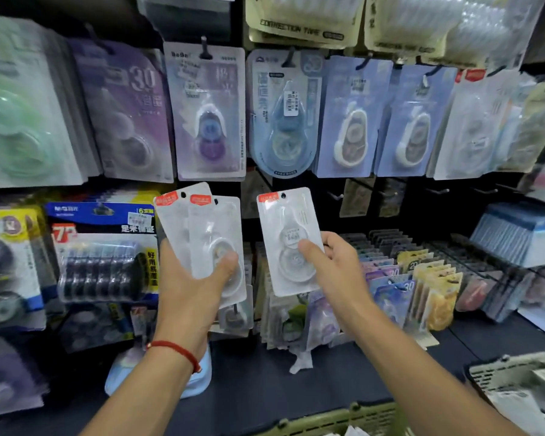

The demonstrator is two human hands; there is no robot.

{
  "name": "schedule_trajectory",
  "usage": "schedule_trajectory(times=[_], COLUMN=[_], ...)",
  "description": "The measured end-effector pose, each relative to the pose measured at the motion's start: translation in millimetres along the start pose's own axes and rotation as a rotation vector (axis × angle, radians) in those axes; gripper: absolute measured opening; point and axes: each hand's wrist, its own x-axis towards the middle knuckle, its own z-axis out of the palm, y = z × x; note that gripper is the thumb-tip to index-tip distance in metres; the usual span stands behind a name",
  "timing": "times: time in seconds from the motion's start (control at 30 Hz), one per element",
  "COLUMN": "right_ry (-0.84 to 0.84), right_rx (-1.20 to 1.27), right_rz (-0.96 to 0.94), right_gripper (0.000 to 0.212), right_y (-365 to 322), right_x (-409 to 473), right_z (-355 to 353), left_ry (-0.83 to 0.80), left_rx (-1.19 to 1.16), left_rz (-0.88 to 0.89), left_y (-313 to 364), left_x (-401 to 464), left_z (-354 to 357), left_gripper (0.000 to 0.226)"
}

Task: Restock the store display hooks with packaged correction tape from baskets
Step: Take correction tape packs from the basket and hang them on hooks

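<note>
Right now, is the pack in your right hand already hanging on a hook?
No, the right hand holds the single white pack in the air below the hanging row, its hole free of any hook.

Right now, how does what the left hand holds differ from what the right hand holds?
The left hand grips two overlapping packs, fanned and tilted; the right hand pinches a single pack, held nearly upright. The two packs sit lower left, below the purple pack; the single pack is nearer the bare hooks. All are white with red corner labels and hang holes.
</note>
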Motion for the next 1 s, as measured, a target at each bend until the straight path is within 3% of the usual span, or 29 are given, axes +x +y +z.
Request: schedule_trajectory(times=[0.27,0.43,0.53,0.6,0.7,0.77,0.87,1.0], right_ry=[0.055,0.125,0.028,-0.029,-0.083,-0.107,-0.146,-0.213], right_rx=[-0.085,-0.249,-0.434,-0.536,-0.443,-0.241,-0.002,-0.074], right_rz=[-0.082,0.019,0.152,0.143,0.039,-0.016,-0.046,-0.059], right_gripper=[0.012,0.032,0.046,0.051,0.036,0.021,0.02,0.041], right_y=[17.8,24.5,29.4,31.2,32.4,35.2,28.4,18.7], right_x=[24.5,93.6,119.6,117.1,86.7,54.8,8.5,-23.3], right_z=[22.5,52.1,58.3,54.5,36.5,20.2,-1.0,-10.7], left_ry=[0.059,0.094,0.1,0.083,0.036,-0.003,-0.08,-0.209], left_rx=[-0.017,-0.034,-0.069,-0.072,-0.11,-0.115,-0.13,-0.148], left_rz=[0.041,-0.067,-0.109,-0.13,-0.162,-0.169,-0.164,-0.205], left_y=[-5.6,-23.8,-31.6,-33.2,-31.7,-29.6,-26.7,-19.2], left_x=[1.9,-3.1,-6.3,-6.7,-6.2,-6.7,-7.9,-10.9], left_z=[9.8,30.5,41.8,46.1,45.9,44.3,44.4,48.1], left_gripper=[0.067,0.055,0.056,0.058,0.059,0.058,0.058,0.067])
